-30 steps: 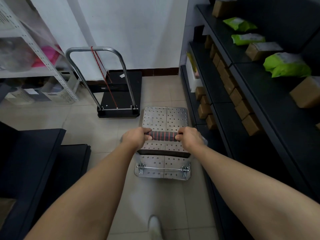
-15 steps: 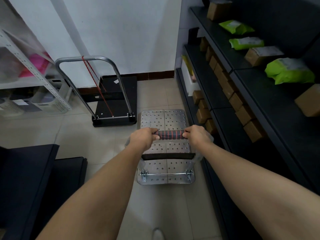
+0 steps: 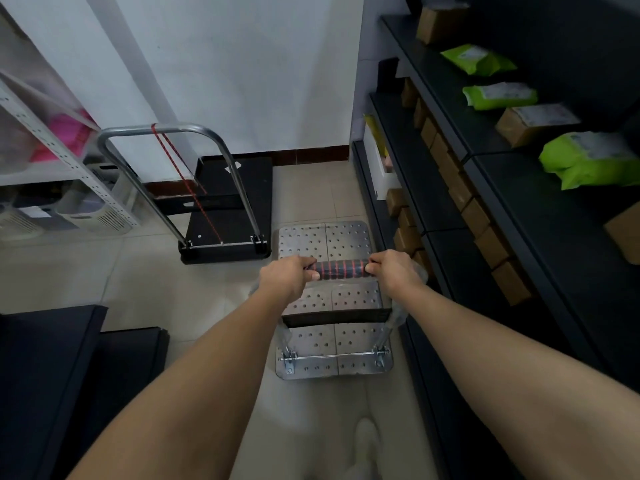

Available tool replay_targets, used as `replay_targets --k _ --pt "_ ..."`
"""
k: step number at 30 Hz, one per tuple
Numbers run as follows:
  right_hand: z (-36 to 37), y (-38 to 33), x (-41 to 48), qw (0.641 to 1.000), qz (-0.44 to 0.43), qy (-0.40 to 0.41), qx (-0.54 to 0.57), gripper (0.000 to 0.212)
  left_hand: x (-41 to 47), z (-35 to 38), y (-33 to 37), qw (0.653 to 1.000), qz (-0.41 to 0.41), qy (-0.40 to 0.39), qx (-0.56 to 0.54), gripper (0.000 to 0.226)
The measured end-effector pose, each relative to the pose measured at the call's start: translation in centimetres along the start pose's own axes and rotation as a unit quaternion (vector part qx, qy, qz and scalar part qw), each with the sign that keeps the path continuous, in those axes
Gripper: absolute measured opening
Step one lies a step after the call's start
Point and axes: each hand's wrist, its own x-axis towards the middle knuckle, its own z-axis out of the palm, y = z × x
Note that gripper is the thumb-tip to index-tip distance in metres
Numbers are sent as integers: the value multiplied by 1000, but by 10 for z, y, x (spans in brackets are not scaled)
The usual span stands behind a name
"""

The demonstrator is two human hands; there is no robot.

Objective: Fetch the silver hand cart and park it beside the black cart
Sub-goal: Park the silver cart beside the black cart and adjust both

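Note:
The silver hand cart has a perforated metal deck and stands on the tiled floor in front of me. Its handle bar is wrapped in black with red stripes. My left hand grips the bar's left end and my right hand grips its right end. The black cart stands against the wall, ahead and to the left, with a chrome hoop handle and a red cord. The silver deck's front left corner lies just right of the black cart's near end.
Dark shelving with cardboard boxes and green bags runs close along the right of the silver cart. A white perforated rack with bins stands at the left. Dark furniture fills the lower left. My shoe shows below.
The silver cart has rolled forward, and its front now reaches the black cart's near end. Both hands keep their grip on the bar.

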Motion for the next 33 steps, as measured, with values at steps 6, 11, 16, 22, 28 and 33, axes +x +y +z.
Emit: replay_targets --k 6,11,16,22,28,33 --pt "-20 7 29 1000 -9 -6 -22 21 23 -9 20 1000 -19 12 -6 33" --pt "-39 8 52 999 -12 -10 -35 23 45 -18 35 1000 -26 6 -15 37" --pt "-53 3 75 1000 -13 -25 -14 28 67 -26 36 999 -29 -3 -38 38" --pt "-56 -11 96 999 -28 -27 -19 29 91 -36 25 997 -43 2 -68 41" --pt "-50 -33 110 999 -32 -17 -24 30 111 -52 7 991 -39 -38 -119 42" --pt "-48 -49 126 999 -26 -16 -20 30 132 -66 -10 993 -34 -38 -108 44"
